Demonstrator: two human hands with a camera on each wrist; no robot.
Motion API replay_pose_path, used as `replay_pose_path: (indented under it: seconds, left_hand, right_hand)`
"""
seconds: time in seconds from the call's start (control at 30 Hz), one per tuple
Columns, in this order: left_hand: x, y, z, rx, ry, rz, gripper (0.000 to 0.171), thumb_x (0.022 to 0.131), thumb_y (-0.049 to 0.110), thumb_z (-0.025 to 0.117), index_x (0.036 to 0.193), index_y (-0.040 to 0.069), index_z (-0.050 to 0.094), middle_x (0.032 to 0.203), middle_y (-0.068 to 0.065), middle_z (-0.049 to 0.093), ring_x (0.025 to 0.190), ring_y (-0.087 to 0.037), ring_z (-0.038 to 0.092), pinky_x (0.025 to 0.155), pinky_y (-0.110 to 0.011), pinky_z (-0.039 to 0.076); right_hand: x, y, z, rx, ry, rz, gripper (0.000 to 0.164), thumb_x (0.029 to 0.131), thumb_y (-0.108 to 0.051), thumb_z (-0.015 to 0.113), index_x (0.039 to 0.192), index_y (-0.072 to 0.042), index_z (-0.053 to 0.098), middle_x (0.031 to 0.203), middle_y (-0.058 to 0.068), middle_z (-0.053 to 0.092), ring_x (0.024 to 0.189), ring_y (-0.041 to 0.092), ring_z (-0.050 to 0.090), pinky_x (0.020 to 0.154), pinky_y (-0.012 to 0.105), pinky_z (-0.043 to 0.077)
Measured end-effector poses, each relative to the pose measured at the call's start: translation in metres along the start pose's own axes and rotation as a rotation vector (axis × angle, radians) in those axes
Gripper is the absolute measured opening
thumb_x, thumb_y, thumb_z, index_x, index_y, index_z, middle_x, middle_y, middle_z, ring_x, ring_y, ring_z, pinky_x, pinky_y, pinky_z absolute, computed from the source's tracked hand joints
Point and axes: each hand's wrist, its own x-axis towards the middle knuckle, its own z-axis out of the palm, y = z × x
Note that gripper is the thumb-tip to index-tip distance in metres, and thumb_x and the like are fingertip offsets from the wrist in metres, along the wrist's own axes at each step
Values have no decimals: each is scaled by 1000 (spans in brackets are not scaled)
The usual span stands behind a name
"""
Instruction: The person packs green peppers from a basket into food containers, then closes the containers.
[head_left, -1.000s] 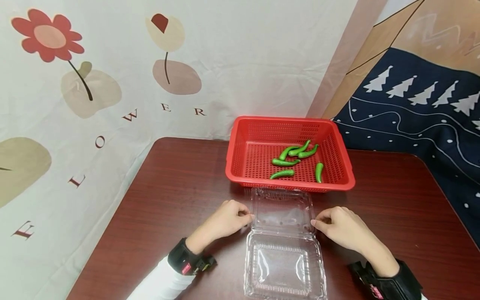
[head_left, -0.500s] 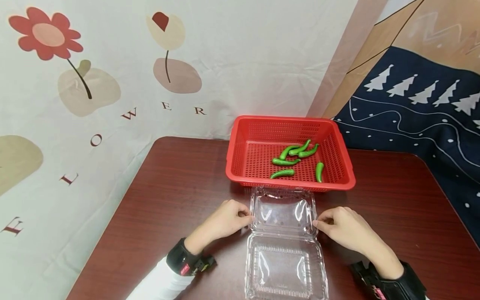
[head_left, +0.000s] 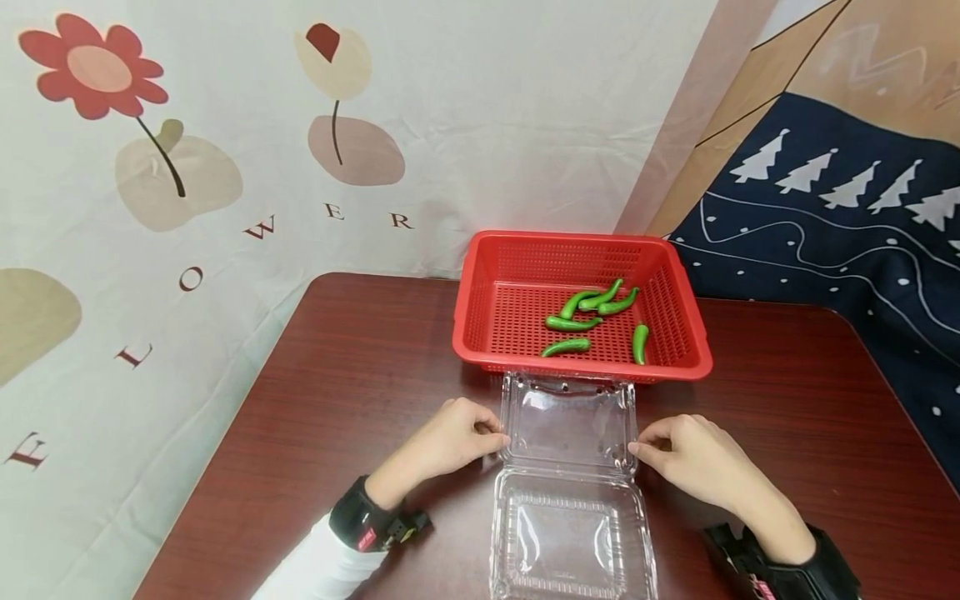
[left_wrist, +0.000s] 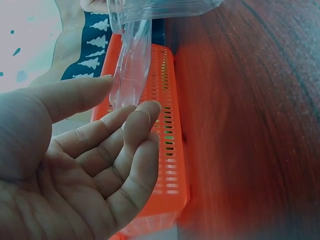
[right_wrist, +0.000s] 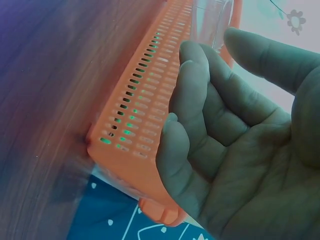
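Note:
A clear plastic clamshell box lies unfolded on the table, its base (head_left: 566, 542) nearest me and its lid (head_left: 570, 425) on the far side, by the red basket. My left hand (head_left: 450, 442) is at the lid's left edge, fingers loosely bent. In the left wrist view, thumb and fingertips stand apart, with the lid's edge at the gap. Over at the right edge, my right hand (head_left: 693, 458) lies in much the same way. Its thumb (right_wrist: 265, 57) is parted from its fingers; firm contact with the plastic cannot be made out.
The red perforated basket (head_left: 581, 368) stands behind the box with several green chili peppers (head_left: 573, 323) in it. The brown table (head_left: 360, 350) reaches a printed cloth (head_left: 487, 125) at the back and a dark blue tree-patterned cloth (head_left: 825, 242) at the right.
The lid has spread slightly wider toward the right, and its reflections have shifted. My right hand has moved a little to the right with its edge; the left hand has barely moved.

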Motion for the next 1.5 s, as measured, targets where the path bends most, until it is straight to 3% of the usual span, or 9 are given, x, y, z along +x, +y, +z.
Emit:
replay_pose_path:
  seconds: [0.17, 0.53, 1.07, 1.17, 1.3, 1.4, 1.5]
  left_hand:
    - [-1, 0, -2, 34, -2, 14, 10, 94, 17, 77, 86, 12, 79, 74, 1, 73, 60, -3, 57, 58, -22, 51]
    - [-5, 1, -5, 55, -39, 31, 15, 92, 16, 81, 78, 15, 78, 69, -2, 72, 54, -2, 43, 51, -19, 37]
    - [-9, 5, -9, 46, -66, 3, 15, 90, 17, 83, 77, 11, 78, 68, -5, 72, 55, -2, 43, 51, -19, 36]
    - [-9, 4, -9, 27, -59, -2, 15, 90, 17, 84, 77, 12, 77, 69, -5, 72, 57, -3, 49, 53, -20, 41]
    - [-8, 3, -8, -49, -46, -44, 16, 89, 15, 83, 80, 12, 71, 71, -2, 70, 62, -20, 66, 56, -25, 53]
    - [-7, 2, -6, -128, -33, -71, 17, 90, 11, 81, 83, 9, 66, 73, -2, 70, 65, -32, 71, 58, -37, 61]
    - [-6, 1, -3, -183, -11, -79, 18, 90, 8, 80, 84, 6, 63, 73, -5, 72, 62, -30, 71, 62, -49, 63]
  right_hand:
    - [-1, -2, -1, 9, -15, 13, 12, 95, -26, 76, 83, -26, 76, 58, -15, 51, 55, 5, 45, 52, 24, 37]
    - [-4, -5, -1, 6, -26, -21, 21, 94, -25, 77, 75, -26, 71, 56, -16, 43, 53, 3, 40, 49, 22, 31]
    - [-8, -6, -2, -20, -20, -48, 13, 92, -25, 80, 80, -28, 75, 59, -19, 51, 56, 2, 43, 50, 22, 34]
    - [-9, -6, -3, -37, 3, -68, 14, 91, -26, 81, 79, -29, 74, 60, -20, 51, 56, 0, 44, 51, 23, 36]
    - [-9, -7, -3, -40, 31, -70, 16, 91, -27, 81, 78, -30, 73, 61, -20, 52, 57, 0, 45, 52, 23, 37]
    - [-9, -7, -3, -29, 43, -61, 14, 91, -27, 81, 79, -31, 74, 62, -20, 54, 58, 0, 46, 53, 23, 38]
    - [-8, -8, -2, -23, 54, -57, 13, 91, -27, 82, 81, -31, 74, 64, -21, 55, 60, 1, 47, 53, 24, 39]
